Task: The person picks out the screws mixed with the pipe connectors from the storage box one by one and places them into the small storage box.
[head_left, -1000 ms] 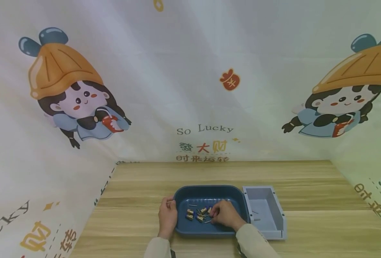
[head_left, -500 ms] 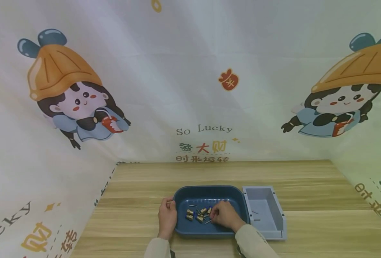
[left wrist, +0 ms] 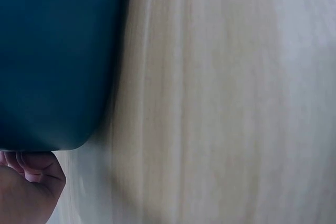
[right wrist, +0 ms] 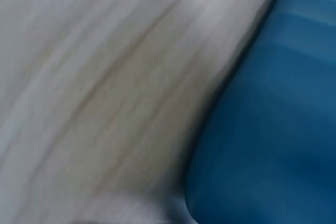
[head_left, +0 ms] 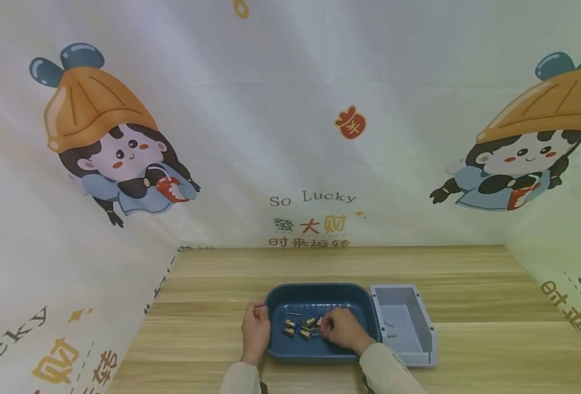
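A dark blue plastic tray [head_left: 283, 345] sits on the table, holding several brass fittings [head_left: 304, 333] with blue ends and several thin metal pins [head_left: 294, 314]. My left hand [head_left: 256, 332] grips the tray's left side, its curled fingers [left wrist: 39, 169] right at the rim in the left wrist view. Inside the tray, my right hand [head_left: 343, 328] reaches down with bent fingers at the right edge of the pile. One pin lies right at its fingertips, which are partly hidden behind the hand; I cannot tell whether they pinch it. The right wrist view shows the tray's outer wall [right wrist: 273, 129], not the fingers.
A light grey open bin [head_left: 408, 312] stands against the tray's right side, with a small pin [head_left: 389, 324] in it. Wood-grain table [head_left: 197, 306] surrounds both. A printed cloth [head_left: 310, 137] rises behind the table and at both sides.
The pin at my right fingertips has turned from slanted to nearly level. My right hand has barely shifted, and my left hand stays on the tray, which has not moved.
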`<state>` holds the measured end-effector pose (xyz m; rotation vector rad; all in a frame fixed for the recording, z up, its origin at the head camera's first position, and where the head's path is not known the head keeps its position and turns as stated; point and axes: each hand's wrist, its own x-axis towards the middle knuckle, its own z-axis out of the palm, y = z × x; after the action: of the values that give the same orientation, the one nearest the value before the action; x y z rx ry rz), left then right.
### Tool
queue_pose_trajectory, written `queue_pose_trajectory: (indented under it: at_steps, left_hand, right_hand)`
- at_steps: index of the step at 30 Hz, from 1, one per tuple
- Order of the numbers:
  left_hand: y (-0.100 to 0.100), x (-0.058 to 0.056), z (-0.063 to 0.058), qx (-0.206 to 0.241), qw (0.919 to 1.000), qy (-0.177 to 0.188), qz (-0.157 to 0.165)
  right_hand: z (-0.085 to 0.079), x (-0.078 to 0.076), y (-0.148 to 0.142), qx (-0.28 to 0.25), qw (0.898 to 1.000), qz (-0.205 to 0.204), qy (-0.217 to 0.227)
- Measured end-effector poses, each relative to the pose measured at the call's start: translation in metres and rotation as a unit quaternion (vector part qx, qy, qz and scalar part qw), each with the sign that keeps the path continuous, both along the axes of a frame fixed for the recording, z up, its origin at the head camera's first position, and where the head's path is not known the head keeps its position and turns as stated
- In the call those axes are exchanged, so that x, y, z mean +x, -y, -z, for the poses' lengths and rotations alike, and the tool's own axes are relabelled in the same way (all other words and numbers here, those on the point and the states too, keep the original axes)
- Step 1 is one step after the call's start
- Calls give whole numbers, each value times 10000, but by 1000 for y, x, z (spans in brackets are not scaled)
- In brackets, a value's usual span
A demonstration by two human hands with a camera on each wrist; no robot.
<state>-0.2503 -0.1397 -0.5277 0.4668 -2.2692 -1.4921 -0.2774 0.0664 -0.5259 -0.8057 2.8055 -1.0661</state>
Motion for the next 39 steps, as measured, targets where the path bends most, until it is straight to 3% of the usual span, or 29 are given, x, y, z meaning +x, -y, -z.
queue_pose_trajectory:
  at_steps: [10,21,29,39]
  left_hand:
    - [-3,1,-4,129,9999,60,73]
    - [-2,-1,0,170,9996,207,69]
    - [-1,-1,-2,73,9999,73,28]
    - [-2,-1,0,125,9998,133,-24]
  right_hand:
    - [-8,-6,-9,-98,9997,193,-116]
    - [-26,-11,-24,-381,9986,326,-195]
    - [-38,-13,-40,-571,9972,458,-167]
    - [-46,-13,-63,-1100,9900,630,-621]
